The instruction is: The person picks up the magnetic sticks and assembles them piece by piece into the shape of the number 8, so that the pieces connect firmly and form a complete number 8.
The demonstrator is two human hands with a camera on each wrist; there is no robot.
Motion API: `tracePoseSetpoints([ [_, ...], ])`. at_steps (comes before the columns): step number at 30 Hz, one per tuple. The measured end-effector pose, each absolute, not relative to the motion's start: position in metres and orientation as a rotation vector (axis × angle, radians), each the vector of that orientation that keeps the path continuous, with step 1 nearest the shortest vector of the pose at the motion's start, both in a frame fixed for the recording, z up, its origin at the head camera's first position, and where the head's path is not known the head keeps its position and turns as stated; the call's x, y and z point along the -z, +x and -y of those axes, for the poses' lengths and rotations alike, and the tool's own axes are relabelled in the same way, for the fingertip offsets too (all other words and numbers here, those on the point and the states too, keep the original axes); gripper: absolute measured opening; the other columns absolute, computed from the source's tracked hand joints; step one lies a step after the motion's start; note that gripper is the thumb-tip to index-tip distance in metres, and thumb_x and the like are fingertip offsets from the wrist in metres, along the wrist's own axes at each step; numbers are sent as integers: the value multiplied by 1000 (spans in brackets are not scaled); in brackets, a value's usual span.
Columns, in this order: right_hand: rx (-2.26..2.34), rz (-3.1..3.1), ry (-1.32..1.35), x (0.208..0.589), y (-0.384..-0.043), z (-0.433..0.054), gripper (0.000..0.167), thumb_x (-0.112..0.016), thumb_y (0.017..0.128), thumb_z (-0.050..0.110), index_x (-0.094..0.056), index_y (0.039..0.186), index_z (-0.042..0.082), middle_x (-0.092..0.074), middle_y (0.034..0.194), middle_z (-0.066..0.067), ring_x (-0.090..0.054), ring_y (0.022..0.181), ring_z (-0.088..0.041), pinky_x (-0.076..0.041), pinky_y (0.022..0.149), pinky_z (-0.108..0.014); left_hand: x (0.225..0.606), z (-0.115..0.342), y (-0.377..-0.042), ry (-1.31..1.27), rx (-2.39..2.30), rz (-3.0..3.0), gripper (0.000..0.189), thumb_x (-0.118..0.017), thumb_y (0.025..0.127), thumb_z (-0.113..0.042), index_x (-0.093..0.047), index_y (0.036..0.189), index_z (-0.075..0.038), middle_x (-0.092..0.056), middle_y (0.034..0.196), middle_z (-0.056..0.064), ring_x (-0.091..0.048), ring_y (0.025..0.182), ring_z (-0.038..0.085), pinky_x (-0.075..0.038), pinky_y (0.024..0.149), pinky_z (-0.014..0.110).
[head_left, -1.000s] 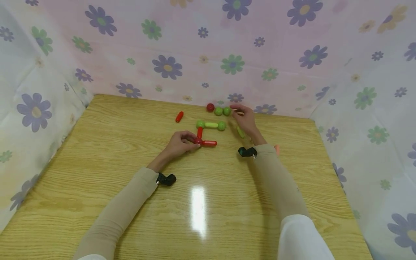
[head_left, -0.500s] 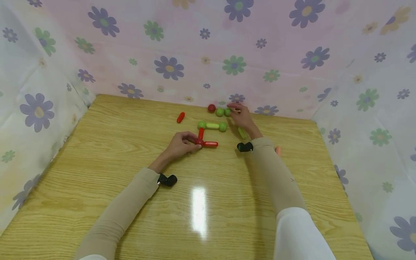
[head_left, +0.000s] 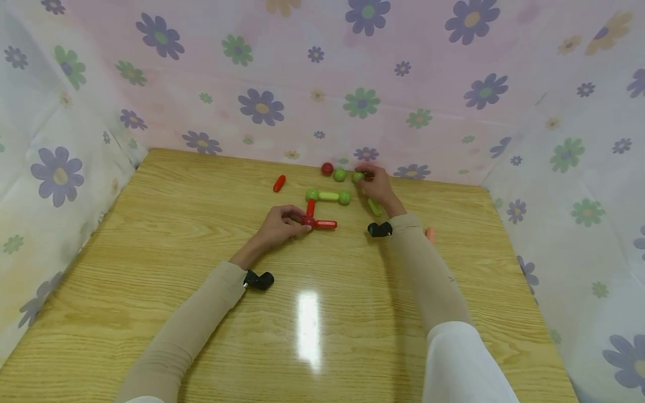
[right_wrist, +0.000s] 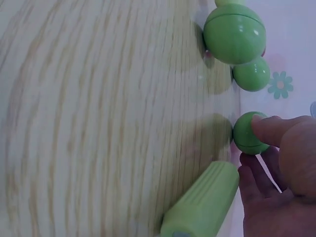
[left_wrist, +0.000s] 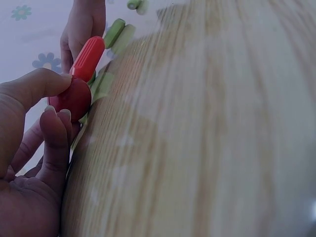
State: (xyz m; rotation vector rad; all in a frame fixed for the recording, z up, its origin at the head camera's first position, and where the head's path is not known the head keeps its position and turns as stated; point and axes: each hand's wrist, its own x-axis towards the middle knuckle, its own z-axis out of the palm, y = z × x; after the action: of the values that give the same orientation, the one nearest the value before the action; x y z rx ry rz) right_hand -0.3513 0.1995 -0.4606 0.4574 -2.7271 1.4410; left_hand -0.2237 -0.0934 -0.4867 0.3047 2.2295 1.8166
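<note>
My left hand (head_left: 279,225) pinches a red ball (left_wrist: 74,99) between thumb and fingers. That ball is the corner of a joined shape: one red rod (head_left: 326,224) points right from it, and another runs back to a green ball (head_left: 312,195). From there a yellow-green rod (head_left: 329,196) leads to a second green ball (right_wrist: 234,34) at the shape's right end. At the back of the table, my right hand (head_left: 377,184) grips a loose green ball (right_wrist: 249,133), thumb on one side and fingers on the other.
Left of the held loose ball lie another green ball (head_left: 340,174) and a red ball (head_left: 327,168), near the flowered back wall. A loose yellow-green rod (right_wrist: 202,202) lies by my right wrist. A red rod (head_left: 279,183) rests back left; an orange piece (head_left: 430,235) shows beside the right sleeve.
My right hand has closed on the rightmost loose green ball and drawn it right, away from its neighbour. The left hand keeps its hold on the red ball.
</note>
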Motion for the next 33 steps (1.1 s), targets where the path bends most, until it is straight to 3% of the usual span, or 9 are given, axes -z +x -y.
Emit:
tracePoseSetpoints([
  [17, -1572, 2619, 395, 459, -335, -211, 35, -59, 99, -5, -58, 132, -13, -56, 135, -29, -56, 122, -45, -46, 106, -52, 489, 94, -224, 302, -1815, -2217, 32, -81, 90, -19, -68, 116, -5, -70, 108, 13, -62, 70, 16, -52, 60, 27],
  [24, -1616, 2501, 435, 436, -302, -200, 36, -60, 100, -2, -56, 132, -16, -57, 132, -35, -57, 120, -51, -45, 105, -58, 490, 94, -225, 317, -1819, -2229, 31, -81, 90, -18, -68, 115, -4, -70, 107, 13, -62, 69, 16, -52, 59, 27],
  [29, -1634, 2471, 476, 424, -279, -195, 33, -61, 100, -1, -59, 130, -15, -61, 128, -33, -64, 112, -50, -54, 96, -49, 490, 94, -225, 313, -1824, -2230, 31, -81, 90, -17, -68, 115, -4, -70, 108, 14, -61, 69, 14, -51, 59, 26],
  [33, -1770, 2459, 491, 432, -271, -196, 35, -59, 100, -2, -55, 132, -18, -58, 129, -35, -63, 109, -54, -54, 93, -57, 489, 93, -225, 310, -1827, -2221, 32, -81, 90, -17, -68, 116, -3, -70, 109, 16, -60, 68, 15, -51, 58, 25],
])
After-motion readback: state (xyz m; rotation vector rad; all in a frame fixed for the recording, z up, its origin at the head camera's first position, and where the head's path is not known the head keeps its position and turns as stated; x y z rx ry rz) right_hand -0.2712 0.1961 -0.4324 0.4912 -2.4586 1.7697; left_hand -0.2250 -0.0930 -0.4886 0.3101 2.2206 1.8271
